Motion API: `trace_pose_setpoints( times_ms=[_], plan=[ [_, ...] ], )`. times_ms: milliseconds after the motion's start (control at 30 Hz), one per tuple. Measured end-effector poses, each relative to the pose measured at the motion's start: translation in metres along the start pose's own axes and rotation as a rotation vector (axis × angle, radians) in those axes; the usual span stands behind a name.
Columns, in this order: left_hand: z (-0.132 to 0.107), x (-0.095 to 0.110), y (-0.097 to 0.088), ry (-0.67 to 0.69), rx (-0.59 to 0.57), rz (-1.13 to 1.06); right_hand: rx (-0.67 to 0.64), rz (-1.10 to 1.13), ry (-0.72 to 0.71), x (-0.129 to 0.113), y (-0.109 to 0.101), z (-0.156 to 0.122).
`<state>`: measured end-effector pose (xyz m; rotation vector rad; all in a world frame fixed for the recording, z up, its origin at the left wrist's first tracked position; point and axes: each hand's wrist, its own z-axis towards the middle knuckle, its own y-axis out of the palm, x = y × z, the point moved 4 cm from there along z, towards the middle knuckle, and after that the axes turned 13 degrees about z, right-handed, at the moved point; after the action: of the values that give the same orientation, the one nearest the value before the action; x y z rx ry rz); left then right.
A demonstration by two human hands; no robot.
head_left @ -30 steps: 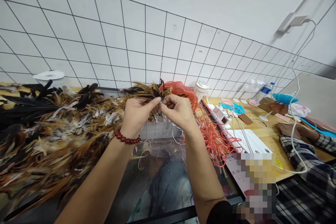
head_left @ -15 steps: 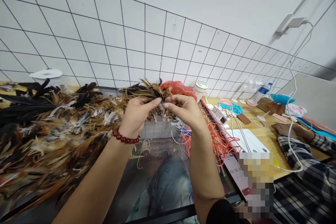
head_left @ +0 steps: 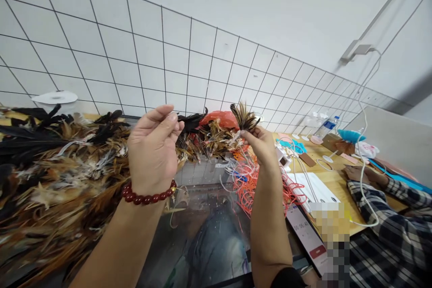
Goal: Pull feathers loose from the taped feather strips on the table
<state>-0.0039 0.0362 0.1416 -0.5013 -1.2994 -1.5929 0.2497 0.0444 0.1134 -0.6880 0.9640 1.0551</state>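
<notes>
My right hand [head_left: 260, 142] is closed on a small bundle of brown and black feathers [head_left: 244, 117], held upright by its base above a tangle of orange cords [head_left: 249, 182]. My left hand [head_left: 153, 146], with a red bead bracelet [head_left: 148, 197] on the wrist, is raised apart from the bundle. Its thumb and fingertips are pressed together in a pinch, and I cannot make out anything between them. A big heap of brown, black and white feathers [head_left: 64, 171] lies on the table to the left, right behind the left hand.
A red plastic bag [head_left: 219, 119] sits behind the feathers against the black wire grid [head_left: 189, 72]. At right are a wooden table [head_left: 340, 180] with white cables, a water bottle [head_left: 329, 123], a phone-like device [head_left: 305, 234] and a co-worker's plaid sleeve [head_left: 388, 220].
My hands have parted. The right hand moved right with the small feather bundle; the left hand let go of it and lifted towards the left. The view shifted slightly.
</notes>
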Motion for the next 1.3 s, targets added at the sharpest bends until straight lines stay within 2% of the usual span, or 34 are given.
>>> trace_pose_setpoints(
  times_ms=[67, 167, 267, 367, 467, 567, 733, 800, 900, 967, 1033, 1100, 1200, 1300],
  plan=[
    [0.001, 0.008, -0.005, -0.031, 0.026, -0.097, 0.004, -0.082, 0.105, 0.025, 0.001, 0.011],
    [0.003, 0.018, -0.013, -0.119, 0.066, -0.277, -0.075, -0.391, 0.221, 0.057, 0.008, 0.025],
    [0.007, 0.028, -0.024, -0.182, 0.129, -0.389, -0.097, -0.661, 0.187, 0.068, 0.019, 0.030],
    [0.013, 0.037, -0.035, -0.177, 0.185, -0.409, -0.106, -0.662, 0.079, 0.062, 0.039, 0.027],
    [0.019, 0.043, -0.045, -0.145, 0.258, -0.397, -0.269, -0.707, 0.086, 0.065, 0.070, 0.018],
    [0.022, 0.045, -0.051, -0.153, 0.305, -0.392, -0.378, -0.811, 0.121, 0.077, 0.103, 0.006],
    [0.025, 0.050, -0.058, -0.134, 0.318, -0.391, -0.590, -0.810, 0.146, 0.104, 0.149, -0.021],
    [0.025, 0.052, -0.061, -0.122, 0.324, -0.391, -0.655, -0.800, 0.098, 0.108, 0.160, -0.031],
    [0.027, 0.053, -0.063, -0.139, 0.338, -0.393, -0.794, -0.745, -0.047, 0.106, 0.172, -0.043],
    [0.028, 0.052, -0.062, -0.139, 0.340, -0.396, -0.877, -0.772, -0.079, 0.105, 0.174, -0.047],
    [0.029, 0.049, -0.061, -0.140, 0.332, -0.397, -0.909, -0.837, -0.052, 0.103, 0.169, -0.045],
    [0.030, 0.045, -0.059, -0.161, 0.302, -0.402, -0.884, -0.846, -0.036, 0.095, 0.159, -0.038],
    [0.029, 0.040, -0.055, -0.211, 0.251, -0.427, -0.763, -0.771, -0.077, 0.073, 0.136, -0.024],
    [0.024, 0.042, -0.051, -0.218, 0.218, -0.443, -0.748, -0.670, -0.100, 0.048, 0.118, -0.019]
  ],
)
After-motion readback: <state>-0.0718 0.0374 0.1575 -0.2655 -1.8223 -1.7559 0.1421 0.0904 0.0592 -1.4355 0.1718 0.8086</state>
